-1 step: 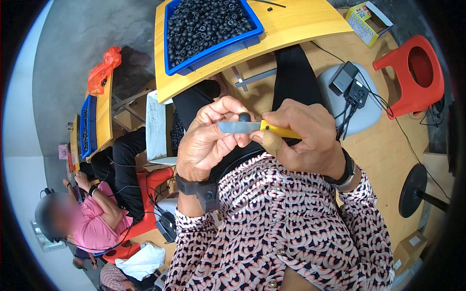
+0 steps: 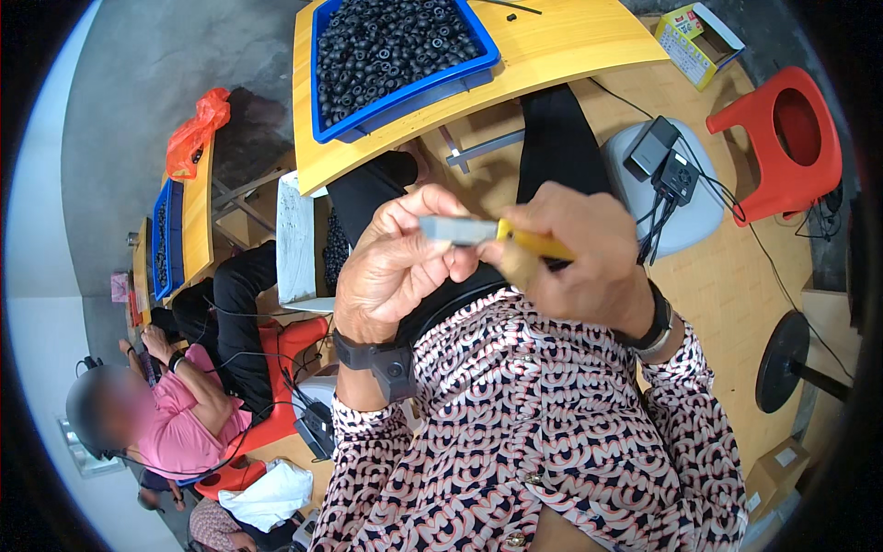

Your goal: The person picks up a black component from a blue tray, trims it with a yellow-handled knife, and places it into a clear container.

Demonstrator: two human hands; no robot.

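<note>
My right hand point(image 2: 575, 262) grips the yellow handle of a small knife point(image 2: 538, 244) held up in front of my chest. Its flat grey blade point(image 2: 457, 230) points left into my left hand point(image 2: 391, 271), whose thumb and fingers pinch around the blade's end. Whether a small piece sits between those fingers is hidden. Both wrists wear black bands. Beyond my hands a blue bin point(image 2: 414, 97) full of small black rings stands on a yellow table point(image 2: 570, 46).
A red plastic stool point(image 2: 782, 147) and a white stool point(image 2: 708, 216) carrying black devices and cables stand to the right. A cardboard box point(image 2: 699, 32) lies at the far right. At the left a person in pink point(image 2: 184, 414) sits at another yellow table point(image 2: 198, 221).
</note>
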